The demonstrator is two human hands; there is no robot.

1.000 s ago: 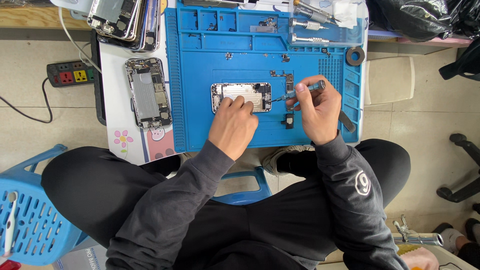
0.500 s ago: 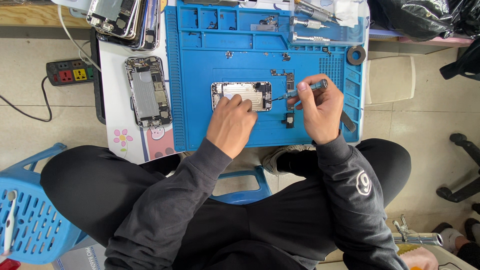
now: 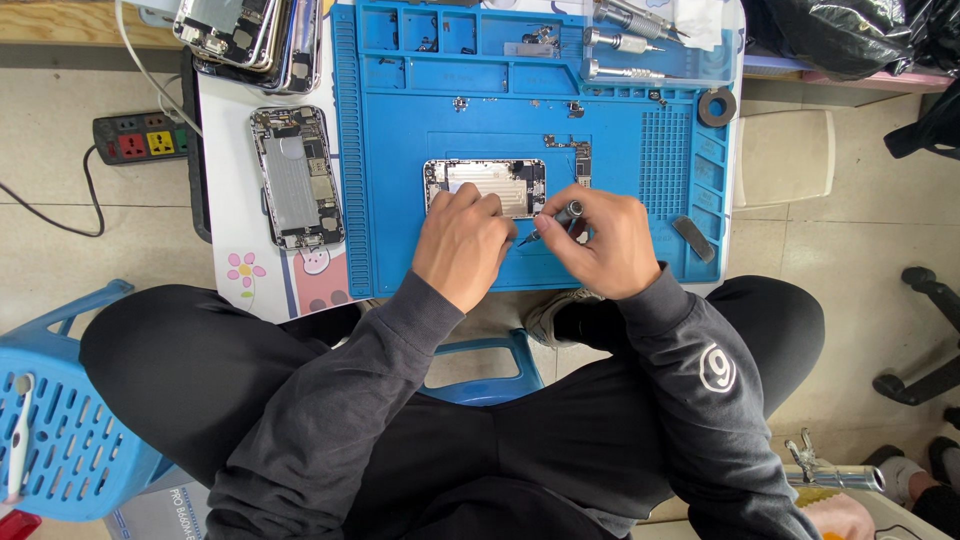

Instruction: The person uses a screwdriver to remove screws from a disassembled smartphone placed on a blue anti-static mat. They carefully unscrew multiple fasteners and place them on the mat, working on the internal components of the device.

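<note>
An opened phone body (image 3: 487, 183) lies face-up on the blue repair mat (image 3: 620, 150), its bare metal inside showing. My left hand (image 3: 462, 243) rests on its near edge, fingers pressing it down. My right hand (image 3: 600, 240) grips a small grey screwdriver (image 3: 548, 224), tip pointing left toward the phone's lower right corner. A small circuit board (image 3: 582, 160) lies just right of the phone body.
A second opened phone (image 3: 297, 178) lies on the white table left of the mat, with a stack of phone shells (image 3: 250, 35) behind it. Spare screwdrivers (image 3: 625, 45) sit in the mat's far tray. A power strip (image 3: 140, 135) is on the floor; a blue stool (image 3: 60, 430) stands at left.
My right hand has swung the screwdriver from right of the phone down to its near right corner, beside my left hand. The left hand stays on the phone.
</note>
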